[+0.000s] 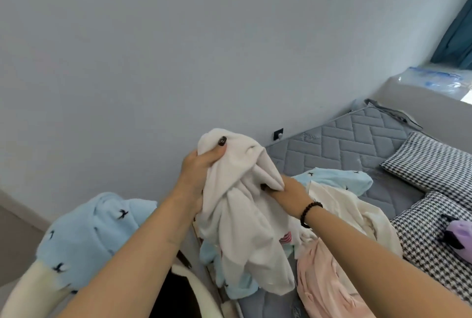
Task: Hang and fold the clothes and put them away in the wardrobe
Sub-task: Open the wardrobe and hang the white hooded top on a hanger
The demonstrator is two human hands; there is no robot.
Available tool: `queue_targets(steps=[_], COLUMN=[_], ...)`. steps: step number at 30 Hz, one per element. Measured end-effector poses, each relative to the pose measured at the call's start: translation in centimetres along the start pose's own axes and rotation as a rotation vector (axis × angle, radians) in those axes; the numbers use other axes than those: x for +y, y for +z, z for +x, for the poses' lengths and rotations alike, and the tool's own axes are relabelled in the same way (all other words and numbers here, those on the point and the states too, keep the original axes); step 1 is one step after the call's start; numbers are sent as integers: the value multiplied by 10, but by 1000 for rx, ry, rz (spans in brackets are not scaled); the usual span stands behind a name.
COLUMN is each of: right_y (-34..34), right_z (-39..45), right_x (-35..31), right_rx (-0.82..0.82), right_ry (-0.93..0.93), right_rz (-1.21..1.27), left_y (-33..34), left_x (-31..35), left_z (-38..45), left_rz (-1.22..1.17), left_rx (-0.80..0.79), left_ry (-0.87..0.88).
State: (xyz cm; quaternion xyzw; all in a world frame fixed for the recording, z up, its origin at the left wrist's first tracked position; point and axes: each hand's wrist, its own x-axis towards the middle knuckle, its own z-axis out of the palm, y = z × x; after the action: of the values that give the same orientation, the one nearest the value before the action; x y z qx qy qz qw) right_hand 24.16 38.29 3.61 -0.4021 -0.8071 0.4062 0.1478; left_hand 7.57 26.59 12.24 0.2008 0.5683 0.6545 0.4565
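A white fleece garment [245,215] hangs bunched in mid-air over the bed's near edge. My left hand [196,172] grips its top, thumb pressed over the fabric. My right hand [288,190], with a dark bead bracelet on the wrist, holds a fold on its right side, fingers tucked into the cloth. Below lie more clothes: a pink garment [324,279], a cream one [352,205], and a light blue fleece piece with dark bird marks [337,177]. A second light blue fleece garment [92,236] is draped at the lower left.
The grey quilted mattress [344,144] runs along a plain wall. Two houndstooth pillows [429,161] and a purple plush toy [459,230] sit at the right. A ledge with plastic packaging [439,80] and a teal curtain [457,36] are at the far right.
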Motion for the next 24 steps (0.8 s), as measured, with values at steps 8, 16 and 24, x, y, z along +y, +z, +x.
queue_targets(steps=[8, 16, 24], right_y=[-7, 13, 84], right_z=[3, -19, -83], right_x=[-119, -246, -338], right_rx=[174, 194, 48], right_ry=[-223, -402, -577], right_rz=[230, 378, 127], left_y=[-72, -147, -192], left_x=[63, 70, 34], left_z=[-58, -120, -206], left_rz=[-86, 30, 499], left_rx=[191, 429, 624], left_ry=[134, 67, 434])
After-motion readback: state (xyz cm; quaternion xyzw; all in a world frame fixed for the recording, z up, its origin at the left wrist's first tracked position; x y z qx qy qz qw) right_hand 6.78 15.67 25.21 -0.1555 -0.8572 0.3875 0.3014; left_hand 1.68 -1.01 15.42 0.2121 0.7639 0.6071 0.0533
